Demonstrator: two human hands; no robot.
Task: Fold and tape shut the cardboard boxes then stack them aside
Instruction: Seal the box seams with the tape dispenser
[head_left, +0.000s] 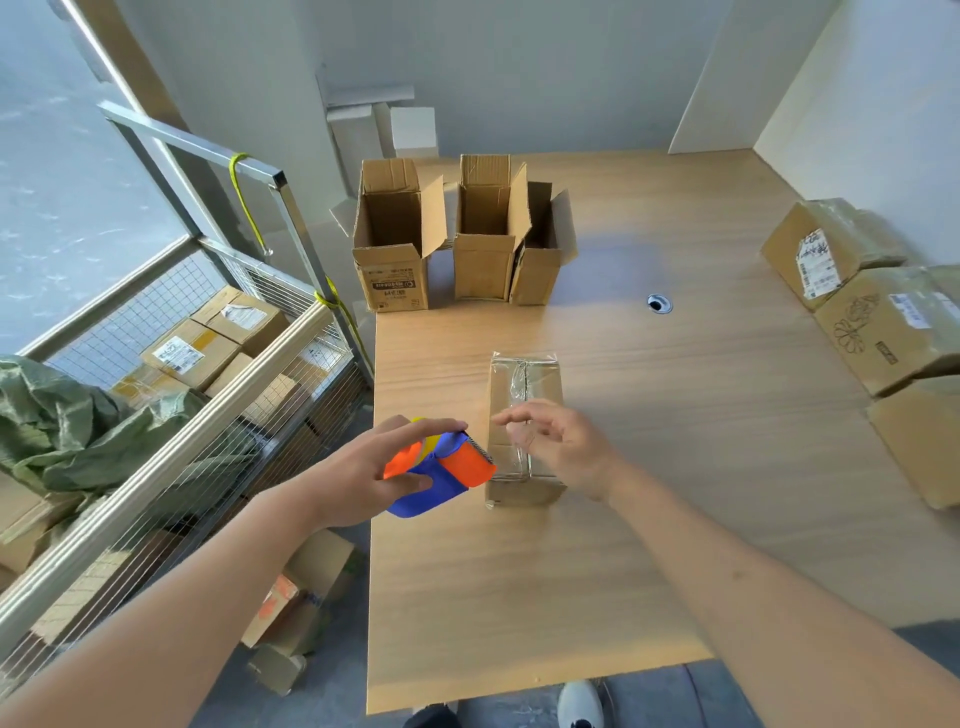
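A small closed cardboard box (524, 387) lies on the wooden table (649, 467), with clear tape running along its top seam. My left hand (374, 467) grips an orange and blue tape dispenser (447, 475) just left of the box, its toothed blade near the box's near left edge. My right hand (558, 441) hovers over the near half of the box with fingers spread and relaxed, holding nothing. Three open upright boxes (397, 244) (485, 234) (540, 249) stand at the table's far left.
Taped boxes (826, 249) (893, 327) (919, 441) are lined along the table's right edge. A cable hole (660, 303) sits mid-table. Left of the table stands a wire cage cart (218, 364) holding parcels and a green sack. More boxes lie on the floor below.
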